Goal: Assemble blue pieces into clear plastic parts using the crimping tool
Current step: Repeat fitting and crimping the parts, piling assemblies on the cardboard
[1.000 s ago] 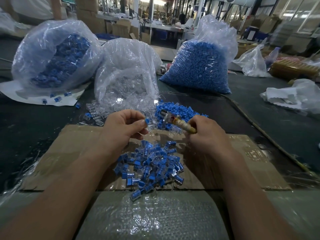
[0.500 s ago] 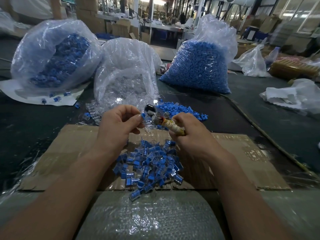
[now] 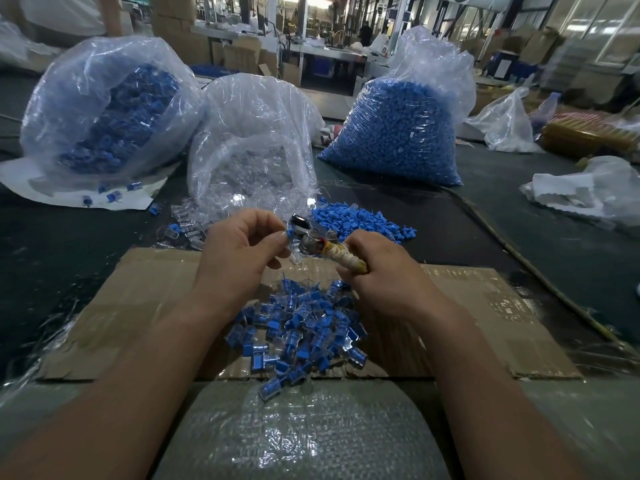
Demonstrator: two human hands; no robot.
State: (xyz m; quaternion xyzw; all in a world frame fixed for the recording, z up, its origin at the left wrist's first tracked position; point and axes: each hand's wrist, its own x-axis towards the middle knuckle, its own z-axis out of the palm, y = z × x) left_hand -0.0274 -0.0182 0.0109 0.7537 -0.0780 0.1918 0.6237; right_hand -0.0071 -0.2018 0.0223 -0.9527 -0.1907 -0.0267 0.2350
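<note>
Blue piece (image 3: pixel 288 233), seated in its clear part (image 3: pixel 294 257), is pinched in the grip of your left hand (image 3: pixel 242 252) — above the cardboard (image 3: pixel 138 306), just left of the crimping tool (image 3: pixel 310 241) head. Your right hand (image 3: pixel 379 275) has its grip wrapped round the taped handle, which runs right and toward you. The part hangs roughly upright — it should go rightward into the jaws.

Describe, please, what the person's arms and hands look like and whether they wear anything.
Both are bare: the left hand and right hand wear no gloves, and the left forearm and right forearm show no sleeves, watch or bracelet in view.
</note>
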